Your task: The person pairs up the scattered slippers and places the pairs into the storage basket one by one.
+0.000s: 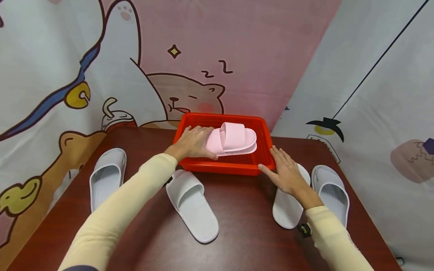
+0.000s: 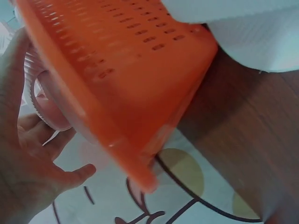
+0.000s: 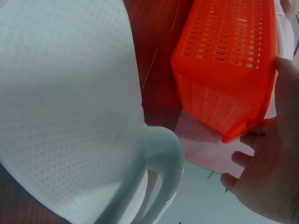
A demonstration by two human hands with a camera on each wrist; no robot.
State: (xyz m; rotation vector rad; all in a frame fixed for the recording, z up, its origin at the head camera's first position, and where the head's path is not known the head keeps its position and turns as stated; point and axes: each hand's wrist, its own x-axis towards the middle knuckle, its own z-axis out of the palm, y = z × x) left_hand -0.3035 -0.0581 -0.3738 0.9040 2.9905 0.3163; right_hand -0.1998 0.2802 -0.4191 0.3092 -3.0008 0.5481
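My left hand [image 1: 194, 143] grips a pair of pink slippers [image 1: 234, 138] at their left end, thumb on the near side and fingers behind. The ridged slippers lie one on top of the other over a red plastic basket [image 1: 223, 170]. In the left wrist view, pink slipper [image 2: 58, 105] shows between thumb and fingers, past the basket rim. My right hand [image 1: 286, 173] is at the basket's right side, fingers fairly straight. Its thumb reaches the near corner, and in the right wrist view the fingertips [image 3: 240, 159] stand by the basket's outer wall.
A white slipper [image 1: 203, 222] lies in front of the basket. Another white slipper [image 1: 288, 210] is partly beneath my right hand in the head view. Grey-white slippers lie at the left [image 1: 106, 180] and right [image 1: 333, 197]. Behind the brown table [image 1: 244, 233] hangs a printed cloth [image 1: 264, 45].
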